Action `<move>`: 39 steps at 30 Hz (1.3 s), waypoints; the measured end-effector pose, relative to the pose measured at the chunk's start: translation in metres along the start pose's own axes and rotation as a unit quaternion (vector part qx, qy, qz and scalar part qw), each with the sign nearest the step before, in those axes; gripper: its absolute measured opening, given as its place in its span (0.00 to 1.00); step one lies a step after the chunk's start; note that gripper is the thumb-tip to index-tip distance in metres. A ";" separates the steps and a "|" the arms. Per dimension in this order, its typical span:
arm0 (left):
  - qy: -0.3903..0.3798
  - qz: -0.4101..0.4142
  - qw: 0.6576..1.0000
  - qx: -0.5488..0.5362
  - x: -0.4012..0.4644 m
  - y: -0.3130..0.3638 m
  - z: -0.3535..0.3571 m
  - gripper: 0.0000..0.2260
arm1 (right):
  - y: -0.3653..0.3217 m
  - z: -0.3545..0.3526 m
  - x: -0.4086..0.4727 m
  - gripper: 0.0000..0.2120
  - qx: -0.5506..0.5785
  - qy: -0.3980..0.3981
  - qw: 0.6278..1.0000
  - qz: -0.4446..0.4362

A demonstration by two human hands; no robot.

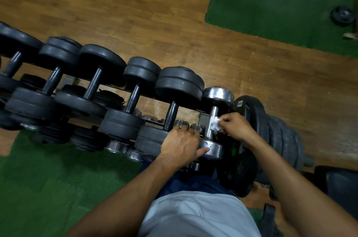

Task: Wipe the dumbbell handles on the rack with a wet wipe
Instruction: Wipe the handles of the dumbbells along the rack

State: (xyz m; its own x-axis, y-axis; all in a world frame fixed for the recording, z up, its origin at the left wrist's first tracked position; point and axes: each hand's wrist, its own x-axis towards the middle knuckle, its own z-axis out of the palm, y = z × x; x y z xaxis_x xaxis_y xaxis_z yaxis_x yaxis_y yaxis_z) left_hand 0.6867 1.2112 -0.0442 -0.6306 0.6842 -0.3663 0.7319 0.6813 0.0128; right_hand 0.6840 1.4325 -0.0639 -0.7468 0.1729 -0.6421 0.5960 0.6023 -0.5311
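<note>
Right hand [235, 127]: we have it pinched on a crumpled white wet wipe [215, 123], pressed against the handle of the shiny chrome dumbbell [213, 120] at the right end of the upper tier.
Left hand [181, 144]: we lay it spread and flat, fingers over the neighbouring black weight, thumb against the chrome dumbbell's near head; it braces, closed round nothing.
Hands: near each other but apart, one on either side of the chrome handle.
Rack [114, 86]: a dark metal frame running diagonally, carrying black rubber-plated dumbbells [133, 99] in a row, with smaller chrome ones on the tier below.
Stage, as we judge it: the chrome handle is under the wipe; the black handles to the left look yet to be done.
Risk of rolling: a hard sideways scrub could turn the round chrome dumbbell on its rails if our bracing thumb slips.
Risk of pinching: our left fingers lie between heavy heads, so any shift could trap them.
Risk of missed patches: the small bunched wipe reaches one side only; the underside may stay dirty.
</note>
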 end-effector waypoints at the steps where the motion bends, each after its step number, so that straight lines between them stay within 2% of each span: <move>1: 0.000 0.001 1.000 0.000 0.000 0.000 0.000 0.32 | 0.002 0.003 -0.003 0.12 0.028 0.053 0.998 0.026; 2: 0.002 0.001 1.000 0.001 0.000 0.000 -0.001 0.32 | 0.004 0.008 -0.007 0.12 0.045 0.093 0.994 0.046; 4: 0.005 0.001 1.000 0.003 -0.001 0.000 -0.002 0.31 | 0.005 0.018 -0.012 0.13 0.064 0.111 0.989 0.070; 8: -0.001 0.003 1.000 0.004 -0.001 0.001 -0.001 0.31 | 0.003 0.042 -0.016 0.07 0.005 0.029 0.996 0.089; 11: -0.002 0.004 1.000 0.006 -0.001 0.001 -0.001 0.31 | 0.006 0.051 -0.013 0.07 -0.032 -0.007 0.994 0.103; 15: 0.004 0.005 1.000 0.008 -0.001 0.001 0.001 0.30 | 0.008 0.048 -0.007 0.12 0.086 -0.042 0.987 0.132; 18: 0.004 0.003 1.000 0.006 -0.001 0.001 0.001 0.31 | 0.004 0.043 -0.001 0.09 0.176 -0.062 0.968 0.167; 23: 0.007 0.004 1.000 0.008 0.000 0.001 0.003 0.32 | -0.011 0.037 0.013 0.10 0.363 -0.019 0.903 0.228; 27: 0.007 0.003 1.000 0.003 0.000 0.000 0.003 0.32 | -0.021 0.021 0.032 0.09 0.453 0.021 0.861 0.230; 30: 0.007 0.003 1.000 0.002 0.001 0.001 0.002 0.32 | -0.013 0.014 0.044 0.12 0.501 0.031 0.830 0.243; 32: 0.005 0.002 1.000 0.003 0.001 0.001 0.002 0.32 | -0.012 0.015 0.043 0.11 0.519 0.023 0.818 0.246; 34: 0.004 0.002 1.000 0.004 0.002 0.001 0.002 0.32 | -0.016 0.018 0.037 0.08 0.507 0.026 0.831 0.226; 39: 0.005 0.006 1.000 0.009 0.001 0.001 0.001 0.33 | -0.002 0.026 0.026 0.08 0.369 -0.003 0.910 0.187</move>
State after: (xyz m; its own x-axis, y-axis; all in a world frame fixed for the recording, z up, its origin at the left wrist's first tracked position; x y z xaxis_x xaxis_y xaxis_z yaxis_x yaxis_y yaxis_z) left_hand 0.6869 1.2124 -0.0456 -0.6237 0.6950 -0.3579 0.7443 0.6679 -0.0001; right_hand 0.6708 1.4157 -0.0940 -0.4501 0.2536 -0.8562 0.8459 -0.1861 -0.4998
